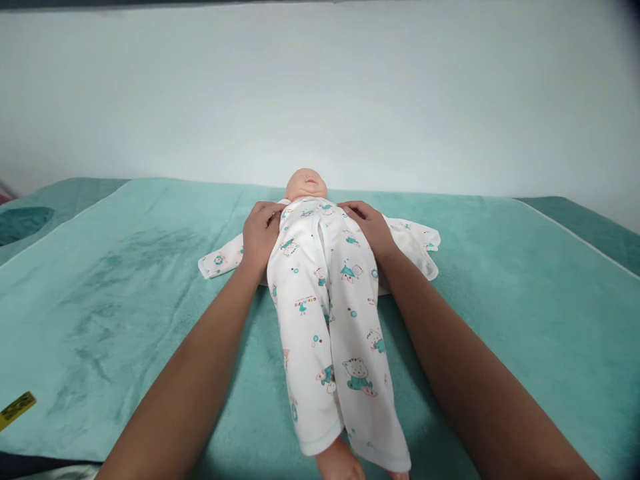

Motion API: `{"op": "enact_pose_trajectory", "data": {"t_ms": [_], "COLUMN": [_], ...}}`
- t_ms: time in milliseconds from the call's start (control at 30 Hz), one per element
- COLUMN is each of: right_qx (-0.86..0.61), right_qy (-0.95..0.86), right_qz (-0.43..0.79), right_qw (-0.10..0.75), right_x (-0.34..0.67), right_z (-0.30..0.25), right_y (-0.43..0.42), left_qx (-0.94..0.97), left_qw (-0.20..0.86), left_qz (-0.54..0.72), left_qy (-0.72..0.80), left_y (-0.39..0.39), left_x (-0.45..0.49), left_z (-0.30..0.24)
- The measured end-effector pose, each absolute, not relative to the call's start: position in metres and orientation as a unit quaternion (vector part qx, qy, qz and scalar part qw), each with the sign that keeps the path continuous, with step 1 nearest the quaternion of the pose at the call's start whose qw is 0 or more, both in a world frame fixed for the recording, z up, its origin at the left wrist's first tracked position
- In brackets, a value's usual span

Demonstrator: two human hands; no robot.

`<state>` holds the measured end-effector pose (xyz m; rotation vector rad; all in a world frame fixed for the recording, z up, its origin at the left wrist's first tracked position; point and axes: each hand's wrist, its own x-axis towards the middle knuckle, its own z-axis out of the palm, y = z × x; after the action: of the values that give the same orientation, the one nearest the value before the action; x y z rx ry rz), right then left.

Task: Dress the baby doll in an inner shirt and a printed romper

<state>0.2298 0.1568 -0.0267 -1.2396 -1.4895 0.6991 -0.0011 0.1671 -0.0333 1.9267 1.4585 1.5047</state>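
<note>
A baby doll (306,181) lies on its back, head at the far end and feet toward me. White printed baby trousers (320,287) cover it from the chest down to the ankles, with a bare foot (341,461) showing below the hem. My left hand (263,230) is closed on the left edge of the waistband, fingers bent. At the waistband's right edge, my right hand (367,227) grips the cloth the same way; its fingertips are partly hidden. Beneath the doll a matching baby shirt (413,247) is spread, its sleeves out to both sides.
A green plush cover (150,287) lies under everything, with darker green cloth (590,223) along its sides. A white wall (320,87) rises behind the far edge. A yellow label (17,409) with dark print is at the lower left.
</note>
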Motion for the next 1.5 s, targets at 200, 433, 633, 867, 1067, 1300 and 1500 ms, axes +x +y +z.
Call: {"op": "enact_pose_trajectory", "data": {"t_ms": [200, 433, 633, 867, 1067, 1300, 1500], "right_qx": [-0.540, -0.547, -0.550, -0.551, -0.546, -0.547, -0.543], "right_qy": [-0.615, -0.616, -0.617, -0.619, -0.626, -0.628, -0.630], "right_qz": [0.286, 0.278, 0.269, 0.265, 0.254, 0.255, 0.252], "right_qw": [0.499, 0.494, 0.494, 0.493, 0.495, 0.492, 0.495], "right_x": [0.2278, 0.2285, 0.2285, 0.2288, 0.2294, 0.2302, 0.2309], "right_z": [-0.0270, -0.0285, -0.0297, -0.0298, -0.0318, -0.0322, -0.0341], "right_y": [0.1588, 0.1590, 0.1597, 0.1601, 0.1618, 0.1628, 0.1639], "left_qx": [0.662, 0.661, 0.664, 0.661, 0.660, 0.663, 0.660], "left_qw": [0.160, 0.159, 0.153, 0.157, 0.153, 0.148, 0.154], "left_qz": [0.524, 0.518, 0.513, 0.513, 0.515, 0.512, 0.513], "left_qy": [0.511, 0.519, 0.522, 0.525, 0.525, 0.527, 0.528], "left_y": [0.1664, 0.1651, 0.1669, 0.1659, 0.1661, 0.1660, 0.1664], "left_x": [-0.0008, -0.0009, -0.0014, -0.0008, -0.0002, -0.0002, -0.0004], "left_z": [-0.0330, -0.0330, -0.0339, -0.0330, -0.0327, -0.0329, -0.0335]}}
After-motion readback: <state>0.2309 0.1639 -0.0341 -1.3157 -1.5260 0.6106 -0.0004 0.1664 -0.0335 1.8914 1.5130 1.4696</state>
